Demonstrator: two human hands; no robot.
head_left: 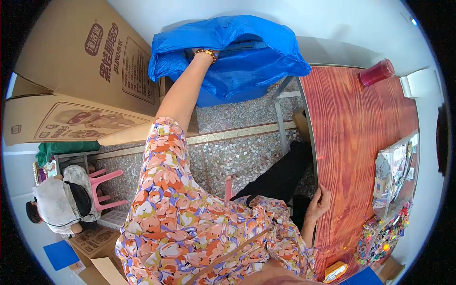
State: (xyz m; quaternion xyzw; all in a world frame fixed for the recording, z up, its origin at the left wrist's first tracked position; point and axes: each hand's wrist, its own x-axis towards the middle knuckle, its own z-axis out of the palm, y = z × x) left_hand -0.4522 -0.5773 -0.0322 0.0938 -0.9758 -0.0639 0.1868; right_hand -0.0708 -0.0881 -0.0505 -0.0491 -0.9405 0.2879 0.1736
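Note:
My left arm reaches far forward, and my left hand [201, 53] is at the mouth of a big blue plastic bag [228, 76]. A beaded bracelet [209, 53] circles that wrist. The bag's folds hide the fingers, so whether they grip it does not show. Close to my body, my right hand [317, 205] rests at the near-left edge of a red wood-grain table [346, 156]. Its fingers are loosely bent, a little apart, and nothing shows in them.
Large cardboard boxes [71, 61] stand at the left. A person [61, 199] sits near a pink stool [107, 190]. On the table are a red cup [376, 72], a clear plastic bag [394, 171], small colourful pieces [382, 240] and a yellow packet [336, 272].

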